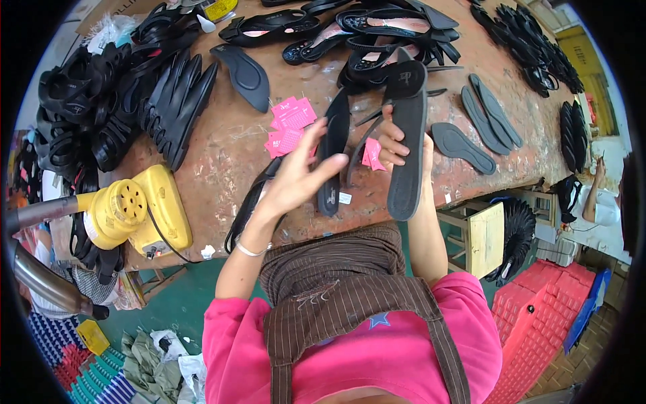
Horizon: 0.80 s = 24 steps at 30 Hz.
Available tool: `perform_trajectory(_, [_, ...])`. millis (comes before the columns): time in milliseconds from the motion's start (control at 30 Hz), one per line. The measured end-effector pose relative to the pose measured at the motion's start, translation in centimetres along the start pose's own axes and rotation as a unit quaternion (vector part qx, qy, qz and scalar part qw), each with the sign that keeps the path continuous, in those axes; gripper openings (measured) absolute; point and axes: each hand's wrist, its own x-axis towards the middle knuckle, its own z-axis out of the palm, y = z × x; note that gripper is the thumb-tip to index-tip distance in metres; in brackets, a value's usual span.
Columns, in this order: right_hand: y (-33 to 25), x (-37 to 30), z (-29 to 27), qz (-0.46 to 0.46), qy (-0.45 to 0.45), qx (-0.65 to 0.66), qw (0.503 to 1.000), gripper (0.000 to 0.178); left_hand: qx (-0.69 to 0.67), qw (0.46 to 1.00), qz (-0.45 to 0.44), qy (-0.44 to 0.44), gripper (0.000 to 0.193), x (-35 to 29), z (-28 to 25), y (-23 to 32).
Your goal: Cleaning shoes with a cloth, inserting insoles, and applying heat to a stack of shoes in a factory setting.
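My right hand (393,143) grips a black sandal (406,172), its long flat footbed turned up and its toe end toward me or away, I cannot tell which. A pink tag (371,154) hangs beside those fingers. My left hand (299,178) is empty, fingers stretched and apart, above the table just left of the sandal. Close to its fingertips lies another black sandal or sole (332,151), partly covered by the hand. Pink paper tags (293,113) lie beyond it in a loose stack. Black straps (250,202) show behind my left wrist.
Several grey insoles (463,147) lie to the right, and a dark insole (245,77) to the left. Black sandals pile up at the left (178,108) and far middle (390,23). A yellow blower (158,209) stands at the table's left front corner. A wooden stool (484,237) is below right.
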Motion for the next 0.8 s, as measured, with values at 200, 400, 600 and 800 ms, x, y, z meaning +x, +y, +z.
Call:
perform_trajectory(200, [-0.7,-1.8,1.1,0.044,0.078,0.025,0.996,0.053,0.267,0.946,0.164,0.077,0.089,5.5,6.2,-0.2])
perform_trajectory(400, [-2.0,-4.4,4.0,0.023,0.181,-0.094,0.979,0.034,0.264,0.950,0.101,0.131,0.065,10.5,10.0,-1.3])
perform_trajectory(600, [-2.5,-5.9,6.6,-0.105,0.198,-0.082,0.971,0.038,0.122,0.965,0.214,0.090,0.050,12.9,11.0,-2.4])
perform_trajectory(800, [-3.2,-6.2,6.5,-0.046,0.096,0.052,0.993,0.043,-0.103,0.959,0.262,0.023,0.057,13.6,11.4,-0.5])
